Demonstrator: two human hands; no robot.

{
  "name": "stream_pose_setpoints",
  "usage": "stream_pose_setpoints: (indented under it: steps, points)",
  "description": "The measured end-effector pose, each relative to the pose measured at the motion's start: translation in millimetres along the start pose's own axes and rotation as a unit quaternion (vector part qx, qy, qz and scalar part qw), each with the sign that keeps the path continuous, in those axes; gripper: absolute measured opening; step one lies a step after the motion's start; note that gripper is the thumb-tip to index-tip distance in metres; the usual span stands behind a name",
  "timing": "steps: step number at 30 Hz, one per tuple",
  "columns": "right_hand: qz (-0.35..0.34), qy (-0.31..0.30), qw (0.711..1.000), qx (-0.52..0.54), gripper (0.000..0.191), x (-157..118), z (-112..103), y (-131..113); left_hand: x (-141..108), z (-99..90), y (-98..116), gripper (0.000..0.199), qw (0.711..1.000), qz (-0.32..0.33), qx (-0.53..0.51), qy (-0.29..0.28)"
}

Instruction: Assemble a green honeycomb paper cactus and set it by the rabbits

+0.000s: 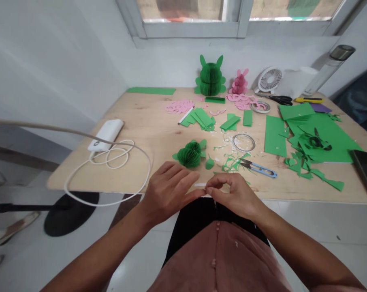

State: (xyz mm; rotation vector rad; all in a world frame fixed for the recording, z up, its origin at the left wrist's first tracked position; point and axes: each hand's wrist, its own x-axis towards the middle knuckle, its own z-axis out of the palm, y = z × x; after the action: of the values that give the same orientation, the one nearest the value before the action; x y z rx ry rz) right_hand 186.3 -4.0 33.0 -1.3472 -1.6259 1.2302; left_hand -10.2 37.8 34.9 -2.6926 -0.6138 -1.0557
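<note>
My right hand [236,195] is closed in a pinch at the table's front edge, and whatever lies between its fingertips is too small to make out. My left hand [171,190] has its fingers stretched out, thumb apart from them, the thumb tip meeting the right fingertips. A thin white strip [200,185] shows just behind where the hands meet. Beyond the left hand sits a green folded-paper honeycomb figure [189,155] with small rounded side pieces. Beside it lies a green oval paper piece [210,164]. Blue-handled thread snips [259,167] rest to the right, among green scraps [233,163].
A finished-looking green paper figure [210,77] and a smaller pink one [240,83] stand by the wall, near a white fan [269,80]. Tape rolls [244,142], green sheets [275,136] and black scissors [280,99] lie rightward. A power bank [106,135] with a looping cable sits left.
</note>
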Motion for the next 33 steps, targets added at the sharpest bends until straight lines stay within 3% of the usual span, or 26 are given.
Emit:
stream_pose_setpoints:
  steps: [6, 10, 16, 21, 26, 33]
  points:
    - [-0.07, 0.029, 0.989, -0.124, 0.013, -1, 5, 3, 4, -0.4, 1, 0.025, 0.998, 0.032, 0.012, -0.051]
    - [-0.072, 0.046, 0.981, -0.173, 0.011, 0, 6, 3, 6, 0.2, 1, 0.025, 0.997, 0.04, 0.013, -0.058]
    - [0.032, 0.008, 0.999, 0.01, 0.01, 6, 8, 14, 1, 3.8, 2, 0.028, 0.999, 0.013, 0.004, -0.036]
    - [0.092, -0.014, 0.981, 0.173, 0.008, 6, 8, 17, -2, 5.4, 4, 0.022, 1.0, -0.003, -0.013, -0.025]
    - [0.076, -0.037, 0.984, 0.157, 0.014, 2, 3, 15, -1, 3.9, 6, 0.02, 0.999, -0.014, -0.015, -0.037]
    - [0.045, -0.019, 0.996, 0.069, 0.01, -1, 6, 16, -2, 3.7, 9, 0.019, 0.998, -0.028, -0.026, -0.041]
